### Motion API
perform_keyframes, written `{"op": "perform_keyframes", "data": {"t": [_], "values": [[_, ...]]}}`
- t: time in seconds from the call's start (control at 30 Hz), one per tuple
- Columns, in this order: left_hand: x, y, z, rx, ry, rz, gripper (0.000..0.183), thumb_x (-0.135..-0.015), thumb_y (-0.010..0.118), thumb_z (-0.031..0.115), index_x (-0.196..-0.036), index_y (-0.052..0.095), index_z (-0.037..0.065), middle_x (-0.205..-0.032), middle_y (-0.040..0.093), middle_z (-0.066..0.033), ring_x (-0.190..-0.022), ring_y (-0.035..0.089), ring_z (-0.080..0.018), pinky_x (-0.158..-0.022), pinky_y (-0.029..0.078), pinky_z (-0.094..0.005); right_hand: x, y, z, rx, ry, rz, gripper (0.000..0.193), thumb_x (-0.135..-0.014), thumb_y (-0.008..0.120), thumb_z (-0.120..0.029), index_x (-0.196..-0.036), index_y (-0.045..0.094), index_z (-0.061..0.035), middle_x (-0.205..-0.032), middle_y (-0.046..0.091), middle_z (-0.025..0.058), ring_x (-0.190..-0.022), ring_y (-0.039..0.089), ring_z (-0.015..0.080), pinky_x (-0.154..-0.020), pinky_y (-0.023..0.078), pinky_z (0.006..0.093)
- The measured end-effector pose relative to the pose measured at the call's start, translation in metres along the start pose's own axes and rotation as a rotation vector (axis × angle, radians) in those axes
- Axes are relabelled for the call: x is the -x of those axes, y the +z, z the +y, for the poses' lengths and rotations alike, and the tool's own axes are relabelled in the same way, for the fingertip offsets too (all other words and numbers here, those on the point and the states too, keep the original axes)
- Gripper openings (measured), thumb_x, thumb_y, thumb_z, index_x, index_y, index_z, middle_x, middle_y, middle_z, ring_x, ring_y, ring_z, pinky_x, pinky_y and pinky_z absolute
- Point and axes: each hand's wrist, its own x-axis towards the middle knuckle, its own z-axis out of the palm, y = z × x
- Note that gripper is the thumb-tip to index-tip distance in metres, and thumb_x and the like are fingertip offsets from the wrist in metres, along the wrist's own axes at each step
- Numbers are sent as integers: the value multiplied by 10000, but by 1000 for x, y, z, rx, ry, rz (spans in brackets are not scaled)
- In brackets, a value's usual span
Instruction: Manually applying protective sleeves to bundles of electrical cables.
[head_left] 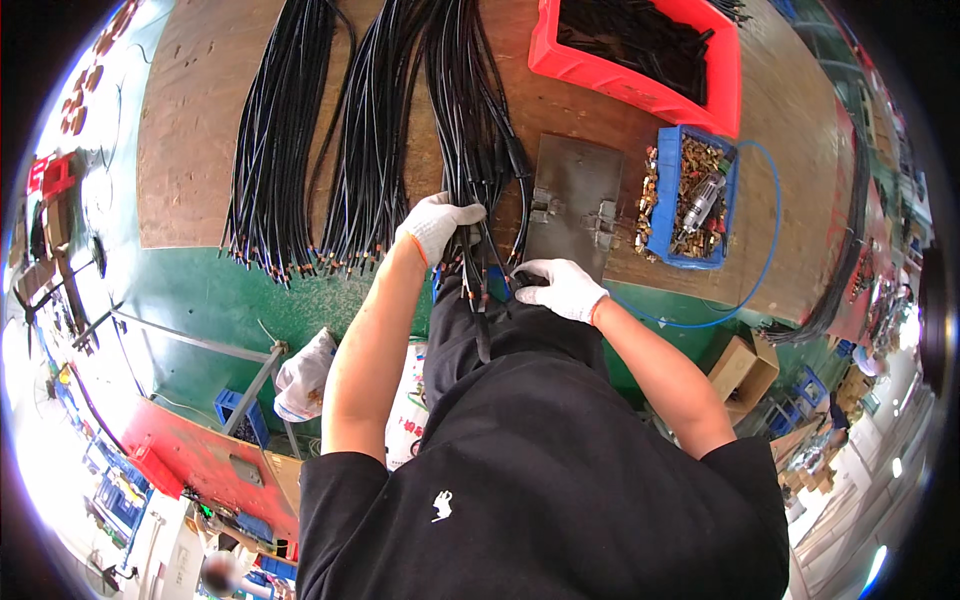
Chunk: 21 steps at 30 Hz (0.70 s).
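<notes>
We look down on two gloved hands at the lower end of a black cable bundle point(470, 120), upper centre of the frame.

Nearest us, the left hand point(434, 226) is closed around the bundle, its palm hidden; the right hand point(562, 290) bends its fingers at a small black piece point(525, 279), and we cannot tell whether they pinch it. The bundle's long axis runs up and down the frame, loose ends toward the lower edge, upper end cut off; its overlapping strands defeat our count. Two more bundles point(375, 140) lie left of it on the surface point(190, 150). To its right we count one metal plate point(575, 180), one blue bin point(663, 197) and, farthest, one cut-off red bin point(620, 85).
</notes>
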Motion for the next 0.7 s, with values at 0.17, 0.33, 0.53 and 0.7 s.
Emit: {"op": "perform_keyframes", "data": {"t": [0.17,0.33,0.53,0.7], "values": [[2,13,-9,162,54,6,171,-893,801,59,-1037,709,54,-892,731,-44,-716,693,-173,-682,599,-326,15,-5,-11,-41,24,-54,556,-885,792,-268,-1371,675,-25,-1341,718,177,-1237,682,276,-1082,497,367],[0,22,-20,229,137,34,140,-907,787,66,-1015,698,74,-880,704,-31,-696,665,-165,-669,590,-325,21,-2,4,-39,-9,-75,576,-883,809,-266,-1378,666,-10,-1371,698,203,-1278,662,296,-1124,478,370],[-1,27,-24,236,179,3,132,-918,778,74,-1021,695,70,-893,709,-33,-724,665,-153,-698,589,-314,36,-3,4,65,3,-46,572,-874,804,-303,-1367,676,-44,-1333,708,218,-1247,680,329,-1102,495,394],[-5,29,-28,254,195,44,84,-950,745,45,-1000,679,55,-907,710,-64,-722,651,-163,-680,583,-321,38,-1,-1,77,29,-23,610,-862,816,-315,-1364,666,-3,-1361,694,225,-1275,667,334,-1112,490,393]]}}
